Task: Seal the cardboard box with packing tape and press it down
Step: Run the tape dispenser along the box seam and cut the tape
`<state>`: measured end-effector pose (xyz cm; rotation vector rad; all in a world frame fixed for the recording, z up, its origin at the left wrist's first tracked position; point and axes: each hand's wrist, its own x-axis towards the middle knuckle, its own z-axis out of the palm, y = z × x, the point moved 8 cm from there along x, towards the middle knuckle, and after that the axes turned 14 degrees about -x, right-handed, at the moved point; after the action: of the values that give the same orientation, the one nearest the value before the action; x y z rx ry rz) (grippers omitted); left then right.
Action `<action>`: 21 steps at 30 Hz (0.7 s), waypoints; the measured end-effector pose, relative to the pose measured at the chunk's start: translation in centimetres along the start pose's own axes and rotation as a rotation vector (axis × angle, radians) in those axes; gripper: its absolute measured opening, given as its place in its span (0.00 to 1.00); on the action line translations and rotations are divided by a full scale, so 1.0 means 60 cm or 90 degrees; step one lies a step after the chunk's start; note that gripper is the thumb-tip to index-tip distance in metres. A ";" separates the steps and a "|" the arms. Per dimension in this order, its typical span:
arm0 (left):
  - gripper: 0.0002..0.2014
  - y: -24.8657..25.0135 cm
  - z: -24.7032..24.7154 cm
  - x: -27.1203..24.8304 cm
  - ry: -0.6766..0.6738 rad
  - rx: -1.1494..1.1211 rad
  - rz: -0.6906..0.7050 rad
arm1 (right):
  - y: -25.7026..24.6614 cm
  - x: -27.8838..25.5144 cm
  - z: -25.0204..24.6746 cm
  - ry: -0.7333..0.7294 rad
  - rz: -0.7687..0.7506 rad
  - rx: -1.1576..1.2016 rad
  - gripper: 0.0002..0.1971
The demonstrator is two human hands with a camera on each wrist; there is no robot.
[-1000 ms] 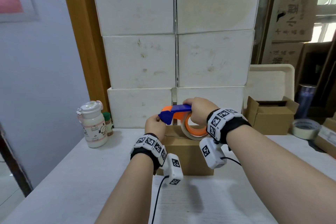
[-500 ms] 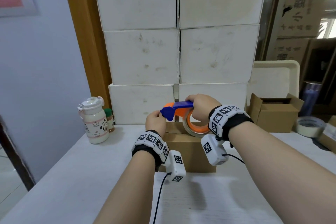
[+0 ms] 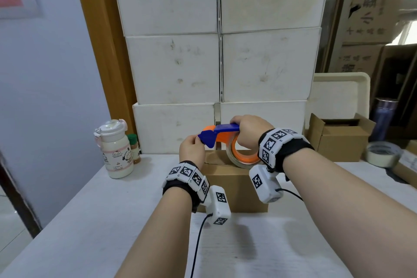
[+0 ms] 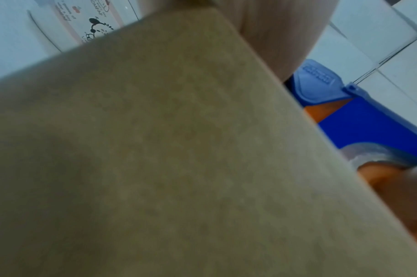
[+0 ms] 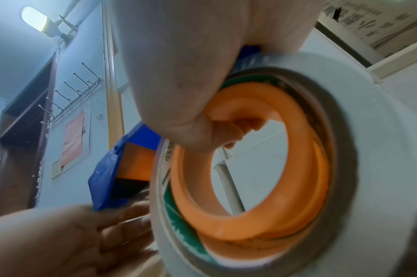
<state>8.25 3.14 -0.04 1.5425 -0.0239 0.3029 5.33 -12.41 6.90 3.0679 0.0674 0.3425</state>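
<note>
A closed brown cardboard box (image 3: 234, 185) stands on the white table (image 3: 90, 221); its side fills the left wrist view (image 4: 178, 150). Above its top I hold an orange and blue tape dispenser (image 3: 222, 134) with a roll of clear packing tape (image 3: 242, 163) on it. My right hand (image 3: 250, 130) grips the dispenser, fingers curled through the orange ring (image 5: 250, 187). My left hand (image 3: 191, 148) is at the blue cutter end (image 5: 102, 180) and pinches the tape's free end there. The tape strip itself is hard to make out.
A white bottle (image 3: 115, 149) and a small spice jar (image 3: 134, 148) stand at the left. Stacked white boxes (image 3: 216, 63) form a wall right behind the box. An open carton (image 3: 338, 140), a spare tape roll (image 3: 381, 153) and a tumbler (image 3: 383, 119) sit at the right.
Both hands stay at the dispenser above the box. Only the head view has shifted a little; nothing was taken hold of or let go.
</note>
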 end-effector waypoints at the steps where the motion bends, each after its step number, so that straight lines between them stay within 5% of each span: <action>1: 0.14 -0.001 -0.002 0.001 0.005 -0.007 0.001 | 0.000 0.000 0.000 0.002 0.002 0.000 0.22; 21: 0.17 -0.033 -0.021 0.011 0.024 -0.290 -0.167 | -0.020 -0.008 -0.006 -0.006 -0.021 -0.036 0.23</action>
<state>9.05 4.49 -1.91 1.0719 0.1306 0.1061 4.72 -11.23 7.09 3.0081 0.1048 0.3222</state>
